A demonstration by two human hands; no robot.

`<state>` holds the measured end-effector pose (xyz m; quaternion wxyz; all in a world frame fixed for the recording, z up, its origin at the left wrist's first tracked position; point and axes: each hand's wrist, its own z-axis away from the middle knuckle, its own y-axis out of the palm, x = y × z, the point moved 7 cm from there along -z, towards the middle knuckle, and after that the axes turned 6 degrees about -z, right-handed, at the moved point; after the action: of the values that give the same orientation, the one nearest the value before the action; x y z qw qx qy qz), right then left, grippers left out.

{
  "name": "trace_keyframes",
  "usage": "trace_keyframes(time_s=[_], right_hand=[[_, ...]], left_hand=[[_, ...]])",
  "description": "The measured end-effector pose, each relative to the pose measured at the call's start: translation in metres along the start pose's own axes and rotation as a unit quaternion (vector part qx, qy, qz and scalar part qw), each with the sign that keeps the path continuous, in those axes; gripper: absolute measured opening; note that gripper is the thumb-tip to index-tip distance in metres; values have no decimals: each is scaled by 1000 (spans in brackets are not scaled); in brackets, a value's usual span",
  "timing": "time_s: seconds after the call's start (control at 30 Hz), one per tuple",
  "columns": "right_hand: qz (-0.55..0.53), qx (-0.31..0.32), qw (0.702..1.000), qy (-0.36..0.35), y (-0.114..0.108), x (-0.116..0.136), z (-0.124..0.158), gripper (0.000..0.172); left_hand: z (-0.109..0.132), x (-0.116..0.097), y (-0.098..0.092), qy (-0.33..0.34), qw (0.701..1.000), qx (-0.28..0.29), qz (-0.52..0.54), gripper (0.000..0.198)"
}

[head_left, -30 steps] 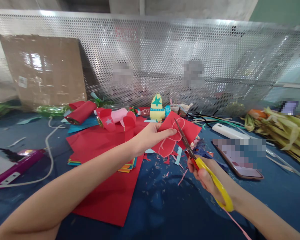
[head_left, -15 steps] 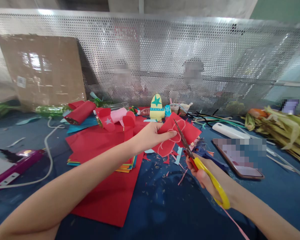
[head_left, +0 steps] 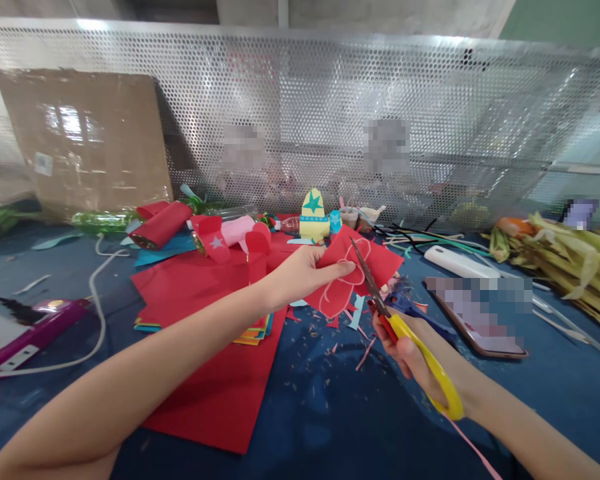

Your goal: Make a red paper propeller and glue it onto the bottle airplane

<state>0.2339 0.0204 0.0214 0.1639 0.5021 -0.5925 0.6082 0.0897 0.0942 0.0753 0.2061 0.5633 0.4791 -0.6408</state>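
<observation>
My left hand [head_left: 307,270] pinches a piece of red paper [head_left: 380,257] between thumb and fingers, above the middle of the table. Pale outlines of rounded, petal-like shapes are drawn on the paper. My right hand [head_left: 413,350] is closed round the yellow handle of a pair of scissors [head_left: 425,357]. Their dark blades point up and left across the paper, close to the drawn line. The blades look nearly together; whether paper lies between them is hard to tell. Below the paper lie small red, pink and light blue scraps [head_left: 356,313].
Red sheets [head_left: 220,400] lie left of centre, with red paper-covered rolls [head_left: 163,225] behind. A purple power strip [head_left: 40,330] with a white cable is at far left. Right are a phone [head_left: 475,320], a white glue-gun-like tool [head_left: 457,261] and dried husks [head_left: 570,253]. Perforated metal [head_left: 305,100] stands behind.
The scissors and the red paper have shifted very slightly, with the blades a little further right. The paper's lower part has tilted slightly. Both hands keep their hold.
</observation>
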Motion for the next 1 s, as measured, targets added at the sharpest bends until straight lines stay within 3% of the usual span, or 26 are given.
trace_keyframes(time_s=[0.23, 0.73, 1.0], right_hand=[[4, 9, 1000, 11, -1, 10, -2, 61], [28, -9, 1000, -5, -2, 4, -4, 58], [-24, -14, 999, -29, 2, -8, -4, 56]], left_hand=[[1, -2, 1, -8, 1000, 3, 15, 24], [0, -1, -1, -6, 999, -19, 45, 19], [0, 1, 9, 1, 995, 16, 94, 14]])
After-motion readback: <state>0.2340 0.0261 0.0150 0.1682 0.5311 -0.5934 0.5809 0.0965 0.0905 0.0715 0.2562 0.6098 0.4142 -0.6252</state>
